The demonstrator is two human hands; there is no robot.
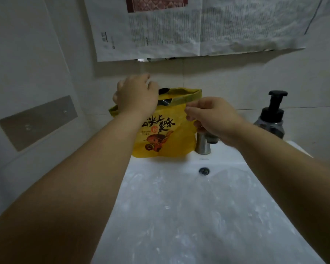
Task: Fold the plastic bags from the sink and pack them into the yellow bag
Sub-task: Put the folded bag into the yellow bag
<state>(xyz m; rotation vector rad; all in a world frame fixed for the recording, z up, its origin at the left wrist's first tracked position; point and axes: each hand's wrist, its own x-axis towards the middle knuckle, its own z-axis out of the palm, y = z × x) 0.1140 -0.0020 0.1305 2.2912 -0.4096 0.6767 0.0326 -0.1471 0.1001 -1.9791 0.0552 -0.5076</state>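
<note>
Yellow bag (166, 141): upright on the back ledge of the sink (170, 216), touching the faucet (203, 144), mouth open.
Left hand (135, 94): at the bag's left rim, fingers hidden; grip cannot be told.
Right hand (213, 119): curled fingers pinch the bag's right edge.
Pump bottle (272, 115): right of the faucet.

Entry one: your yellow bag (176, 139) carries large black characters on its front, 尖上 above 美味, with the leading character partly covered; the small lines printed beneath are too blurred to read. Entry two: the newspaper (179, 31) on the wall, print too fine to read.
</note>
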